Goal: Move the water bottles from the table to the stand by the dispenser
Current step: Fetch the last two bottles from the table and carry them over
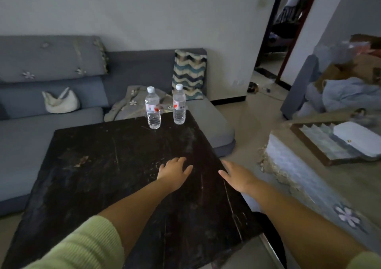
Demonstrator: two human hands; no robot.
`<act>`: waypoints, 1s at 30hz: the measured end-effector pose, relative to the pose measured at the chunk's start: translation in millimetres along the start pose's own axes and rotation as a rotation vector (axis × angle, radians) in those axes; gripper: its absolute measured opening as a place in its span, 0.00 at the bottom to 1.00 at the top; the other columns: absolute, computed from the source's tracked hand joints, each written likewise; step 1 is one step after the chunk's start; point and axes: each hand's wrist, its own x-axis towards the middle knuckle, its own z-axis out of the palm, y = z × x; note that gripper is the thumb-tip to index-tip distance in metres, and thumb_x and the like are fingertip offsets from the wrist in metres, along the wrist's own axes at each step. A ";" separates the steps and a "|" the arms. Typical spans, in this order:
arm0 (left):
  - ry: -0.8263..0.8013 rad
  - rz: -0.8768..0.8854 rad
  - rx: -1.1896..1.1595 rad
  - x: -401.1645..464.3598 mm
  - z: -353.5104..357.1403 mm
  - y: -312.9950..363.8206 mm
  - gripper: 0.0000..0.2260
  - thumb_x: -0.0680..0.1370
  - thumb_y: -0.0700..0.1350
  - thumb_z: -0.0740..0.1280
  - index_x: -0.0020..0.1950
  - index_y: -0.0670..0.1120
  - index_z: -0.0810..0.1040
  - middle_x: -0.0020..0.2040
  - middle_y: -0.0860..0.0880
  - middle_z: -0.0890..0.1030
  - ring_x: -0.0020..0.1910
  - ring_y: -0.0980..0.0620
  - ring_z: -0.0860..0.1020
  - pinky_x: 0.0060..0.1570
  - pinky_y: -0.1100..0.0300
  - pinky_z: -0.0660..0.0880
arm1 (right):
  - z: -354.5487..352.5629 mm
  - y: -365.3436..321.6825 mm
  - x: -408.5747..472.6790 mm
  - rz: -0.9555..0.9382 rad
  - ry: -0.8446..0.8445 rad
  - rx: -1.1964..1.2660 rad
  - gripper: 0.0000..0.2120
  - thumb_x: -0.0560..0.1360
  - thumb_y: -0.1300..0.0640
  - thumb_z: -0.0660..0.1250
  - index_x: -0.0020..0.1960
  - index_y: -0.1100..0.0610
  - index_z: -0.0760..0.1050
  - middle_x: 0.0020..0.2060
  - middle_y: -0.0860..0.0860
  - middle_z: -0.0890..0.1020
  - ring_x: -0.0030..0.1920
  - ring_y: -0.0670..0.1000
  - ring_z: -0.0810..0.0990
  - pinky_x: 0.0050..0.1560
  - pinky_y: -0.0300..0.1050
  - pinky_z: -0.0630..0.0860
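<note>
A: Where are the water bottles?
B: The left bottle [152, 107] and the right bottle [179, 104] stand upright, near each other but apart, at the far edge of the dark table [107, 165], in front of the grey sofa [51, 103]
A: And the person's hands?
B: The left hand [173, 173] and right hand [237, 176] reach out over the table's near half, fingers relaxed and spread, holding nothing, well short of the bottles

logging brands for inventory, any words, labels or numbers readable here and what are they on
Left water bottle: white and red label, print too blurred to read.
Right water bottle: white and red label, print too blurred to read.
No other text shows anywhere in the view.
</note>
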 end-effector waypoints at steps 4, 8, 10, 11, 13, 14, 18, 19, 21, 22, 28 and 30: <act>-0.043 -0.096 0.001 23.0 4.5 -5.7 0.25 0.81 0.60 0.53 0.75 0.50 0.61 0.73 0.48 0.66 0.72 0.47 0.64 0.72 0.46 0.58 | -12.4 3.2 51.8 -0.050 -0.045 -0.024 0.29 0.81 0.42 0.52 0.78 0.54 0.53 0.75 0.53 0.63 0.73 0.56 0.64 0.71 0.55 0.64; 0.077 -0.207 -0.083 60.3 -9.4 -31.6 0.23 0.80 0.58 0.57 0.72 0.49 0.65 0.69 0.48 0.71 0.67 0.47 0.70 0.66 0.50 0.67 | -19.5 -17.6 112.8 -0.147 -0.050 -0.025 0.29 0.81 0.43 0.53 0.77 0.54 0.54 0.74 0.54 0.65 0.72 0.56 0.65 0.70 0.54 0.65; 0.124 -0.240 -0.120 80.8 -14.5 -46.9 0.23 0.80 0.58 0.58 0.72 0.49 0.65 0.68 0.48 0.72 0.66 0.47 0.71 0.64 0.51 0.69 | -21.1 -30.0 140.7 -0.176 -0.060 -0.035 0.29 0.81 0.42 0.54 0.77 0.54 0.54 0.73 0.55 0.65 0.72 0.57 0.66 0.70 0.57 0.65; 0.140 -0.265 -0.145 93.7 -16.1 -54.9 0.23 0.80 0.57 0.59 0.72 0.49 0.65 0.68 0.48 0.72 0.66 0.47 0.71 0.64 0.51 0.69 | -21.5 -35.6 156.4 -0.184 -0.066 -0.027 0.30 0.80 0.42 0.54 0.77 0.53 0.54 0.73 0.55 0.65 0.72 0.57 0.66 0.70 0.58 0.64; 0.171 -0.322 -0.210 120.7 -20.8 -68.5 0.25 0.79 0.57 0.61 0.73 0.49 0.63 0.69 0.48 0.72 0.67 0.48 0.71 0.63 0.50 0.70 | -23.8 -43.2 187.5 -0.184 -0.075 0.035 0.31 0.80 0.42 0.56 0.77 0.54 0.53 0.74 0.55 0.65 0.72 0.56 0.66 0.71 0.57 0.64; 0.189 -0.349 -0.245 133.8 -23.6 -72.6 0.26 0.78 0.57 0.62 0.73 0.49 0.63 0.69 0.48 0.72 0.67 0.48 0.71 0.63 0.50 0.71 | -26.9 -45.6 203.0 -0.182 -0.070 0.078 0.32 0.79 0.43 0.58 0.77 0.54 0.54 0.74 0.55 0.64 0.72 0.56 0.66 0.72 0.55 0.63; 0.306 -0.452 -0.437 190.8 -33.3 -89.2 0.31 0.76 0.55 0.67 0.75 0.48 0.60 0.69 0.46 0.70 0.67 0.47 0.70 0.64 0.48 0.71 | -39.0 -58.3 274.2 -0.112 0.012 0.349 0.37 0.76 0.45 0.66 0.77 0.55 0.54 0.74 0.55 0.64 0.73 0.55 0.64 0.71 0.49 0.63; 0.347 -0.471 -0.485 202.8 -35.2 -94.7 0.32 0.75 0.55 0.68 0.75 0.48 0.59 0.69 0.46 0.70 0.67 0.46 0.70 0.64 0.47 0.71 | -39.7 -63.1 289.4 -0.096 0.037 0.414 0.38 0.75 0.45 0.68 0.77 0.55 0.53 0.75 0.54 0.63 0.73 0.55 0.64 0.71 0.50 0.63; 0.433 -0.502 -0.559 230.9 -37.5 -110.0 0.34 0.74 0.53 0.70 0.75 0.47 0.58 0.69 0.45 0.70 0.68 0.47 0.70 0.64 0.48 0.70 | -35.4 -74.1 323.6 -0.083 0.070 0.514 0.41 0.73 0.46 0.70 0.77 0.54 0.52 0.75 0.54 0.62 0.74 0.54 0.62 0.72 0.52 0.62; 0.475 -0.513 -0.587 245.1 -38.8 -118.2 0.37 0.73 0.53 0.72 0.76 0.47 0.57 0.70 0.45 0.69 0.69 0.46 0.68 0.66 0.49 0.69 | -32.3 -79.8 340.4 -0.084 0.087 0.562 0.43 0.72 0.47 0.72 0.78 0.53 0.51 0.75 0.54 0.61 0.74 0.54 0.62 0.72 0.52 0.62; 0.615 -0.425 -0.910 310.0 -46.5 -148.2 0.45 0.67 0.46 0.78 0.76 0.50 0.54 0.71 0.49 0.69 0.69 0.51 0.69 0.69 0.49 0.67 | -23.4 -115.5 409.0 -0.054 0.274 0.909 0.51 0.66 0.56 0.78 0.78 0.55 0.49 0.74 0.54 0.63 0.72 0.55 0.65 0.72 0.53 0.64; 0.628 -0.377 -0.975 325.1 -46.2 -158.2 0.44 0.66 0.45 0.79 0.75 0.50 0.56 0.68 0.50 0.72 0.66 0.52 0.72 0.68 0.50 0.69 | -18.7 -124.2 421.5 -0.074 0.312 0.967 0.50 0.65 0.56 0.79 0.77 0.54 0.52 0.72 0.53 0.67 0.70 0.54 0.68 0.70 0.55 0.67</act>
